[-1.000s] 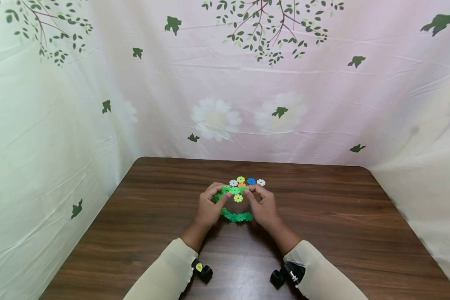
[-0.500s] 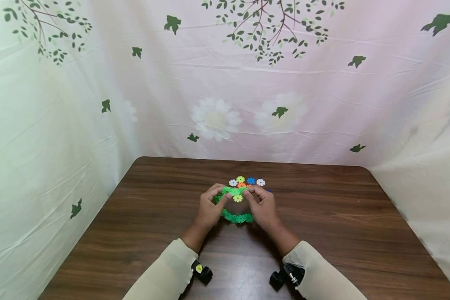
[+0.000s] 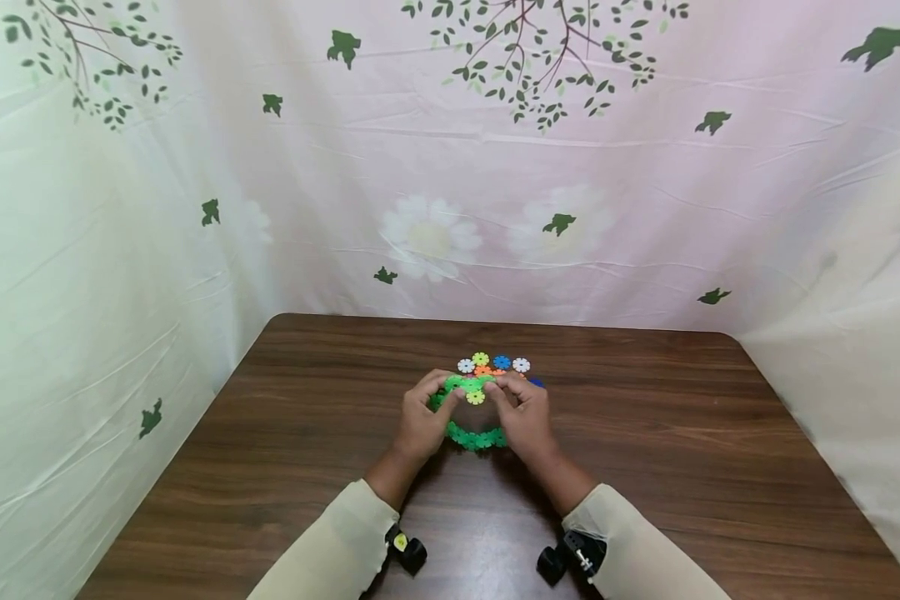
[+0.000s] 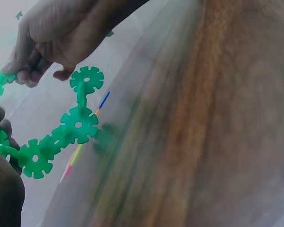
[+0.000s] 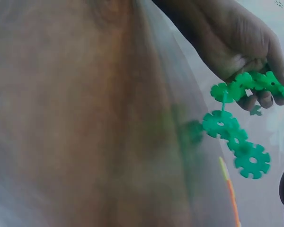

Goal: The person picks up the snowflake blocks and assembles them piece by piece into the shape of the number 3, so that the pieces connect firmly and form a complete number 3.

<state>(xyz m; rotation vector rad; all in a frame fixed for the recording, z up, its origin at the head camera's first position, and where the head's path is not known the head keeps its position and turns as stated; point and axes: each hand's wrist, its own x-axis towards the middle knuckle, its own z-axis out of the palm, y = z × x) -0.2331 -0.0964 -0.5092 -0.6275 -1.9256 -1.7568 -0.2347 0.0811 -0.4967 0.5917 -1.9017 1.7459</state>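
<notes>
A chain of green notched flower-shaped discs (image 3: 477,437) hangs in a curved loop between the hands above the table. My left hand (image 3: 422,421) grips the chain on its left side; in the left wrist view, the discs (image 4: 35,158) run from it out to a free end. My right hand (image 3: 527,419) pinches the chain's upper end, seen at the fingertips in the left wrist view. In the right wrist view, the left hand (image 5: 241,47) holds linked green discs (image 5: 252,161) that dangle below its fingers. Part of the chain is hidden behind the hands.
Loose discs lie on the wooden table (image 3: 645,433) just beyond the hands: yellow (image 3: 480,359), white (image 3: 521,365), blue (image 3: 502,362) and orange (image 3: 482,371). A yellow disc (image 3: 476,397) shows between the hands. Printed cloth (image 3: 450,167) surrounds the table's back and sides.
Both hands keep hold of the chain. The lower part of the loop has dropped slightly towards me, and the left hand has shifted slightly right.
</notes>
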